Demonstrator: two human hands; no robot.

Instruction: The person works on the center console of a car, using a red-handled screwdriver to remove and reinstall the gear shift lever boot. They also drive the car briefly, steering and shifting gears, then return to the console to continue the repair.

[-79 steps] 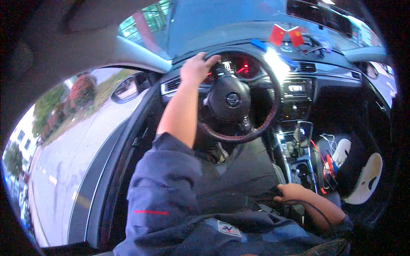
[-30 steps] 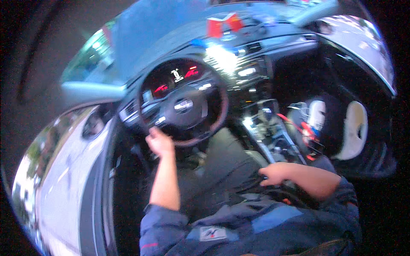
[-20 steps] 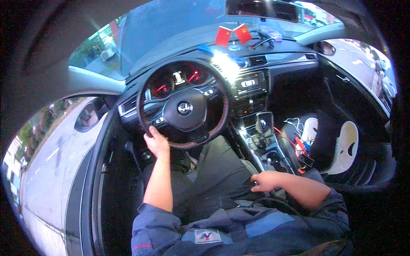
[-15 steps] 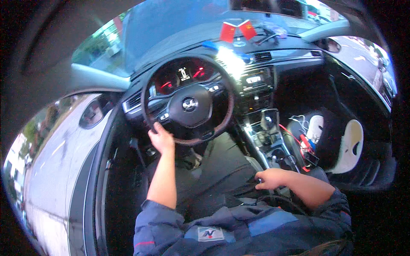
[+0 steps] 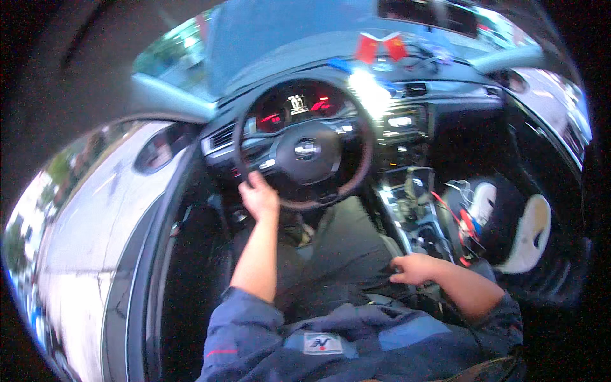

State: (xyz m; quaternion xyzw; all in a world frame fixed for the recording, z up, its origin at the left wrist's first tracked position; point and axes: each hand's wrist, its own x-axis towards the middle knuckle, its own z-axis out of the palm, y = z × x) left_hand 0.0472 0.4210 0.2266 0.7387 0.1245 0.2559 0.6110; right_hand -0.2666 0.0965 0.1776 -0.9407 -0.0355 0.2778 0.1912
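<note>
My left hand (image 5: 259, 196) is closed round the lower left of the dark steering wheel (image 5: 365, 167), thumb up along the rim. Beside my right thigh, my right hand (image 5: 417, 268) is wrapped round a dark handle, which by its place between the seats looks like the handbrake lever (image 5: 396, 270); only its end shows past the fingers. Behind the wheel, the instrument cluster (image 5: 298, 107) is lit red and white. The gear lever (image 5: 418, 184) stands on the centre console, ahead of my right hand.
White slipper-shaped pads (image 5: 528, 232), a white cable (image 5: 459, 186) and a red cord (image 5: 443, 202) lie on the passenger side. Two small red flags (image 5: 382, 48) stand on the dashboard. The driver's door (image 5: 184, 254) bounds the left; a road (image 5: 95, 210) shows outside.
The whole view has shifted, so the cabin appears further right and is more blurred. Both hands keep their holds; the wheel looks unturned.
</note>
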